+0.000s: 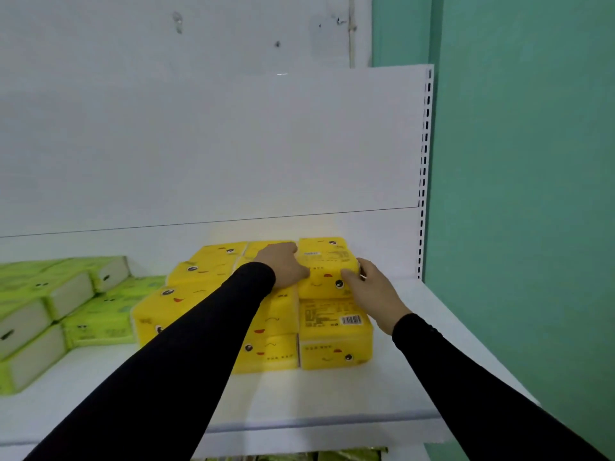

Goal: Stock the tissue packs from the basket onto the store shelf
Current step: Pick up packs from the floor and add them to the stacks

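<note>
Both hands grip one yellow tissue pack point(327, 271) near the shelf's point(392, 387) right edge: left hand point(283, 264), right hand point(372, 291), fingers curled.

Roughly eight yellow tissue packs point(332, 334), about six green tissue packs point(66, 294), two hands point(286, 264)

Snug black long sleeves on both arms, left sleeve point(186, 331) and right sleeve point(466, 377), cuffs at the wrists, bare hands beyond.
</note>
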